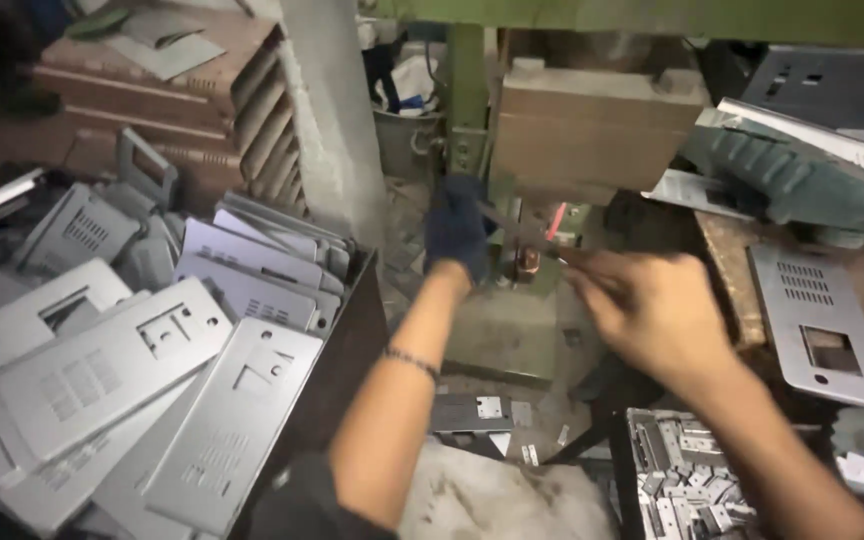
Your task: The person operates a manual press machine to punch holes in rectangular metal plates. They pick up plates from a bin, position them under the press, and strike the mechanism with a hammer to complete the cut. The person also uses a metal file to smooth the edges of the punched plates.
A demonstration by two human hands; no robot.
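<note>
My left hand (455,228) wears a dark glove and reaches into the press machine (592,130), by its lower die area (527,262). It seems to hold a small metal piece there, but the piece is blurred. My right hand (649,310) is bare and grips a thin stick-like tool (522,235) that points left into the die area. The tool's tip ends close to the gloved fingers.
A heap of grey stamped metal plates (142,370) fills the bin on the left. Another plate (820,325) lies on the wooden bench at right. A tray of small metal cut-outs (687,480) sits at lower right. A green press frame (467,90) stands behind.
</note>
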